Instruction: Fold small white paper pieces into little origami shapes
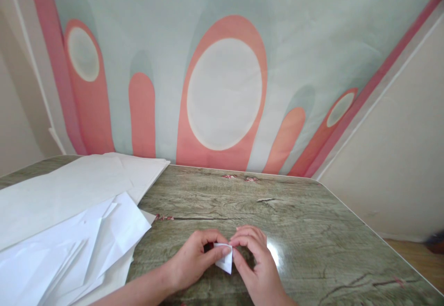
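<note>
A small folded piece of white paper (225, 259) is held just above the wood-grain table (312, 222), near its front edge. My left hand (194, 262) pinches the paper's upper left side with thumb and fingers. From the right, my right hand (255, 262) pinches the same piece, fingertips meeting those of the left at the paper's top edge. Both hands are closed on it. Part of the paper is hidden behind the fingers.
A loose pile of white paper sheets (69, 213) covers the left side of the table. The wall behind carries a cloth (225, 79) with pink arches and pale ovals. The table's right edge (374, 232) drops toward a wooden floor.
</note>
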{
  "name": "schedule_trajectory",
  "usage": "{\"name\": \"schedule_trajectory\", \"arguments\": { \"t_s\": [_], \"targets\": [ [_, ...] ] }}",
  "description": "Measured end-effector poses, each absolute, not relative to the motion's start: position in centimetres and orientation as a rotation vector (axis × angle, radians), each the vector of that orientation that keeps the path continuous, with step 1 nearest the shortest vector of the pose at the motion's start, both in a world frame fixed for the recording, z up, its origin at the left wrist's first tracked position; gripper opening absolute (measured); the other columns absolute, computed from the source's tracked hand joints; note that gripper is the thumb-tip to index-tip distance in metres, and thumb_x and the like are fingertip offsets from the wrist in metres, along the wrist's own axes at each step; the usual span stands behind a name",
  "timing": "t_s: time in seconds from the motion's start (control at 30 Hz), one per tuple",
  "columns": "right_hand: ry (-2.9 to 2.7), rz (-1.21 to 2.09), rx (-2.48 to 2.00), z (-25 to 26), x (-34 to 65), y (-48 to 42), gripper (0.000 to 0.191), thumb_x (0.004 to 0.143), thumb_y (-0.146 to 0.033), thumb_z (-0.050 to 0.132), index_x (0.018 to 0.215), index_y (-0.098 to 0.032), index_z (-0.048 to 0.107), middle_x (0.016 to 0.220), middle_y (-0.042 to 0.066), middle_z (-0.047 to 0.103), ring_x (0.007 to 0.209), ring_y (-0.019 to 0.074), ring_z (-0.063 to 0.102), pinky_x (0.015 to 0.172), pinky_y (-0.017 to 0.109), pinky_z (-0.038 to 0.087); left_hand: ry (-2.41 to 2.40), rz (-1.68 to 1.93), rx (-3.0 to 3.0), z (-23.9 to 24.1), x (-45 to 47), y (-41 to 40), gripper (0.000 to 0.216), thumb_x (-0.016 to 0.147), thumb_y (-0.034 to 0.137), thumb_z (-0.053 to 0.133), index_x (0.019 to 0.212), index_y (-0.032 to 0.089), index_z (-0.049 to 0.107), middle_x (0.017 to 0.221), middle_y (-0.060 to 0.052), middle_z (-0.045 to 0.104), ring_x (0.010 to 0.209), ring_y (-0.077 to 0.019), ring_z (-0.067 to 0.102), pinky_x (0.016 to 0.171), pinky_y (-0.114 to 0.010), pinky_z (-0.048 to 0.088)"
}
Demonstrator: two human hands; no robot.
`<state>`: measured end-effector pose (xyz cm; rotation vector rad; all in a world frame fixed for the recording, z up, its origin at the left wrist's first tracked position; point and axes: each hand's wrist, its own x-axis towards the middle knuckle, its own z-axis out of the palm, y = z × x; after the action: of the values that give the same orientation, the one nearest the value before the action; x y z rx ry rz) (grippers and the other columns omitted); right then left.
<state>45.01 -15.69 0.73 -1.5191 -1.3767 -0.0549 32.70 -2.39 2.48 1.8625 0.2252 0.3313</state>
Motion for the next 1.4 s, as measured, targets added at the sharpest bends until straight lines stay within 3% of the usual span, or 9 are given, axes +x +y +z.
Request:
{"name": "schedule_trajectory", "arguments": {
  "t_s": [0.67,0.93,1.4],
  "targets": [
    [-1.400,0.055,-1.483,1.7,45.2,-16.1,0.011,0.087,-0.016,0.054,0.087,-0.023,0.061,0.086,0.002,0.061,0.089,0.0193,0.055,0.080,0.034,0.041,0.133,0.258,1.666,2.3,32.6,-1.8,0.030,0.085,0.039,0.060,0.078,0.011,0.070,0.072,-0.003,0.066,0.068,-0.0147,0.056,0.066,-0.024,0.043],
    [-1.459,0.055,-1.411,2.1,44.9,-16.2,0.029,0.083,-0.009,0.053,0.104,-0.029,0.063,0.093,0.003,0.062,0.087,0.0190,0.057,0.077,0.034,0.043,0.021,0.267,1.758,3.1,32.5,-1.8,0.032,0.089,0.037,0.055,0.080,0.012,0.073,0.071,-0.003,0.063,0.070,-0.0146,0.054,0.068,-0.023,0.041],
    [-1.506,-0.012,-1.464,2.0,44.8,-16.3,0.025,0.086,-0.010,0.050,0.099,-0.026,0.064,0.083,0.002,0.063,0.079,0.0188,0.058,0.072,0.034,0.042,0.027,0.232,1.825,3.2,32.5,-1.8,0.038,0.088,0.044,0.054,0.081,0.013,0.074,0.069,-0.003,0.063,0.069,-0.0154,0.055,0.067,-0.024,0.041]
  ]
}}
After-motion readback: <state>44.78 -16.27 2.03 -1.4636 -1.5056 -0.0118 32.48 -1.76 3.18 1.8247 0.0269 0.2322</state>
